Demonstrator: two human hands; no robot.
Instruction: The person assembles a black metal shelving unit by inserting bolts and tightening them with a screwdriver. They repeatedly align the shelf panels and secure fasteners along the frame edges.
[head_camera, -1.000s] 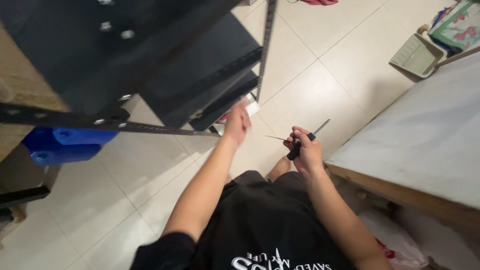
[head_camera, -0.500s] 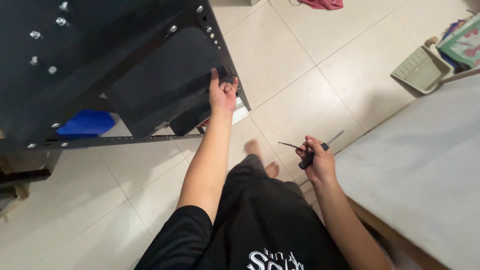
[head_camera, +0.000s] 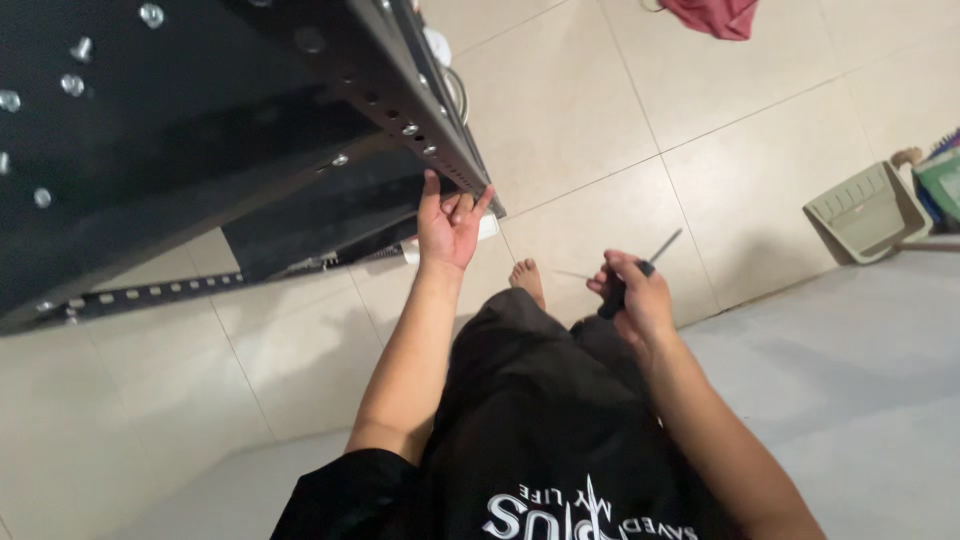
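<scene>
- While we look down from the head camera, our left hand (head_camera: 450, 222) is up at the low corner of the black metal rack (head_camera: 200, 130). Its fingers (head_camera: 431, 190) are spread apart and press on the rack's edge rail (head_camera: 420, 130), the long strip with holes and silver bolts.
- That rail is long and runs up and away from the left fingers, toward the top of the view. The rack is tilted, and its corner ends right at our fingertips.
- Our right hand (head_camera: 632, 298) is lower and off to the right, well apart from the rack. Its fingers are closed tight on a screwdriver (head_camera: 640, 272) with a dark handle.
- The thin metal shaft of the screwdriver points up and to the right, away from the rack. So the rack's bolts lie up and to the left of the screwdriver tip.
- The left hand is the near one to the rack; it touches it. The right hand does not touch it.
- Under us we see the pale tiled floor (head_camera: 620, 120), our bare foot (head_camera: 525, 280) and our black clothes. A grey tabletop (head_camera: 850, 360) is on the right. A green dustpan (head_camera: 865, 212) lies on the floor, far from both hands.
</scene>
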